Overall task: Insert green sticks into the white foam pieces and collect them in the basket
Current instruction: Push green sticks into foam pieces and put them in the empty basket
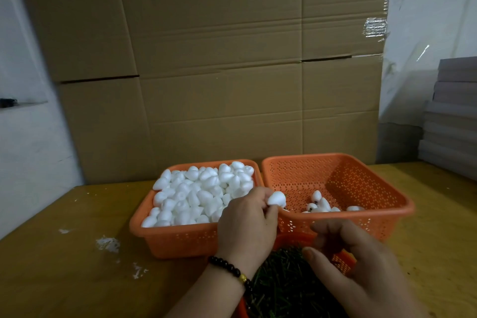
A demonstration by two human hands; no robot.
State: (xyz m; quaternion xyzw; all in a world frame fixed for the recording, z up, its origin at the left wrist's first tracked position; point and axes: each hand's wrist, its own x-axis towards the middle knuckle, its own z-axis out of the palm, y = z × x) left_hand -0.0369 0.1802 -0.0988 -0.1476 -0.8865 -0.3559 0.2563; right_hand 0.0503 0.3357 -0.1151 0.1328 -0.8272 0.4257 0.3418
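A small white rounded foam piece [276,198] is pinched at the fingertips of the left hand [246,224], held over the gap where the two orange perforated plastic baskets meet. The left-hand basket [165,239] is heaped with loose white foam pieces [201,194]; the right-hand basket [382,222] holds only a few finished pieces [320,203] on its floor, so the task is judged to be at an early stage. The right hand [356,263] is curled over a pile of thin dark green sticks [281,284] in a third orange container [344,262] nearest the camera, thumb and forefinger drawn together as if one stick is being picked; whether a stick is actually held cannot be told. The foam piece is judged to be very light, soft and easily dented or crumbled, as the white crumbs [108,243] on the yellowish wooden table [64,279] suggest, so it is best held gently round its broad sides, with one end left clear for the stick. The sticks are judged to be stiff, thin and light, and best gripped close to the entering end so that bending is avoided.
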